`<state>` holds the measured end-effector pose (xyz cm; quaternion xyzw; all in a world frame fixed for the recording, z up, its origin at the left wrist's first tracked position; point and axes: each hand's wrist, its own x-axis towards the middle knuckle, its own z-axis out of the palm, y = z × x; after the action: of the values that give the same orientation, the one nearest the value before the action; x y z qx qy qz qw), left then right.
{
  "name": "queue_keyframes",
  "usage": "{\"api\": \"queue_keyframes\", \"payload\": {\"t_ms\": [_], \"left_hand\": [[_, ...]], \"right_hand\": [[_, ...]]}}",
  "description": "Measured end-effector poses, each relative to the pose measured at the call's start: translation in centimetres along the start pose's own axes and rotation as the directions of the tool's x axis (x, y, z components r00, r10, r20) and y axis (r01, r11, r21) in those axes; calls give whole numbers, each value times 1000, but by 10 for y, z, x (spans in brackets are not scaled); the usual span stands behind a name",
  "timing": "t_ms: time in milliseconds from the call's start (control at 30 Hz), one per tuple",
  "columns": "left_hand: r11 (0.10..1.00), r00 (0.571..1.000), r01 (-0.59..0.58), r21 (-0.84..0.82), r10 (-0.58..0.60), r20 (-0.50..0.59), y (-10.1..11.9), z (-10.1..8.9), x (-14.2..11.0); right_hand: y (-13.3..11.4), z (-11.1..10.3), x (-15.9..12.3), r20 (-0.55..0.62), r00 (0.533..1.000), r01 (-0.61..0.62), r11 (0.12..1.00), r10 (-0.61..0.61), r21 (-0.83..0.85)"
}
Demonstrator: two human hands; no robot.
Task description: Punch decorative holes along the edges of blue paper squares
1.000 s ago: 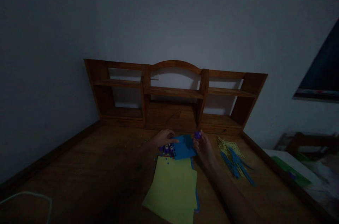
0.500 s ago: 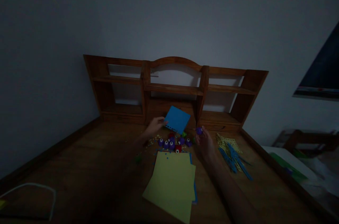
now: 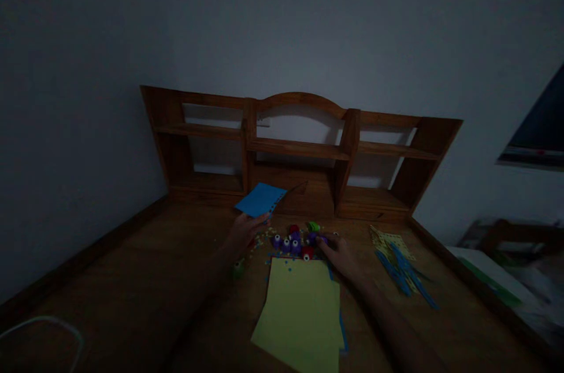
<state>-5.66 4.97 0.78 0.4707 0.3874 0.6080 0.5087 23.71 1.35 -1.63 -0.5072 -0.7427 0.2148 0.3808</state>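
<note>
My left hand (image 3: 247,229) is closed on the lower edge of a sheet of blue paper (image 3: 261,199). The sheet is tilted above the desk and has a row of punched holes along its right edge. My right hand (image 3: 339,255) has its fingers on a purple craft punch (image 3: 322,239) at the right end of a cluster. Several purple craft punches (image 3: 295,247) stand there, with a red craft punch (image 3: 307,253) in front and a green one (image 3: 313,226) behind. Another green craft punch (image 3: 238,269) sits near my left forearm.
Yellow paper sheets (image 3: 302,308) lie over blue ones in front of the punches. Punched yellow and blue paper strips (image 3: 403,267) are piled at the right. Tiny paper bits (image 3: 262,238) litter the desk. A wooden shelf unit (image 3: 297,148) stands at the back.
My right hand has come down with the purple craft punch to the cluster. My left hand has drawn the blue paper left and tilted it. The camera view has shifted slightly.
</note>
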Motion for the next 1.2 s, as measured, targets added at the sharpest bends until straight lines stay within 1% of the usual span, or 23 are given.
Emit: {"api": "queue_keyframes", "payload": {"t_ms": [67,133,200,267,333,400,433,467,533,600,667,733,833,900,967,1000,1067,1133,1200], "left_hand": [[1000,999,2,20,-3,48,-1,3,-8],[998,990,4,68,-13,140,1,6,-15],[994,980,-13,108,-9,197,5,9,-20],[992,975,-18,123,-10,222,9,12,-24],[992,970,-5,123,-25,243,12,14,-25],[993,967,1,118,-31,254,12,15,-25],[994,966,-2,111,-27,256,12,15,-25],[994,965,-7,105,-21,260,11,14,-24],[996,966,-5,87,-18,259,7,14,-23],[998,965,20,62,-35,260,3,13,-21],[998,963,58,26,-63,260,2,14,-20],[996,963,88,-4,-84,255,2,14,-20],[995,964,102,-17,-95,249,5,16,-21],[995,961,101,-15,-94,260,6,17,-22],[995,957,99,-17,-91,276,4,17,-22],[995,957,101,-17,-92,277,2,17,-21],[996,964,92,-14,-86,253,-1,17,-20],[998,978,60,7,-60,202,-3,17,-19],[999,984,17,28,-22,177,-1,17,-20]], "right_hand": [[-2,-2,-1,21,1000,21,998,-19,-53],[-5,-5,-3,53,997,58,991,-52,-122],[-8,-8,-5,93,993,93,971,-74,-218],[-12,-9,-8,105,993,87,934,-54,-346],[-17,-8,-9,35,999,32,883,-18,-467],[-25,-5,-9,-54,998,7,848,-42,-529],[-30,-2,-7,-67,994,37,845,-86,-533],[-35,2,-6,-55,988,94,847,-143,-523],[-43,12,-1,26,968,231,847,-249,-478],[-48,23,4,102,950,308,839,-295,-448],[-48,31,10,154,943,332,833,-294,-442],[-44,36,14,198,943,329,837,-268,-438],[-38,37,19,218,950,297,862,-224,-410],[-37,36,21,188,958,272,893,-216,-359],[-38,32,23,121,974,218,941,-192,-258],[-39,28,24,80,983,179,968,-168,-178],[-42,20,27,-9,995,95,994,-95,52],[-45,11,28,-65,998,10,953,11,303],[-44,5,26,-39,991,-89,864,125,495]]}}
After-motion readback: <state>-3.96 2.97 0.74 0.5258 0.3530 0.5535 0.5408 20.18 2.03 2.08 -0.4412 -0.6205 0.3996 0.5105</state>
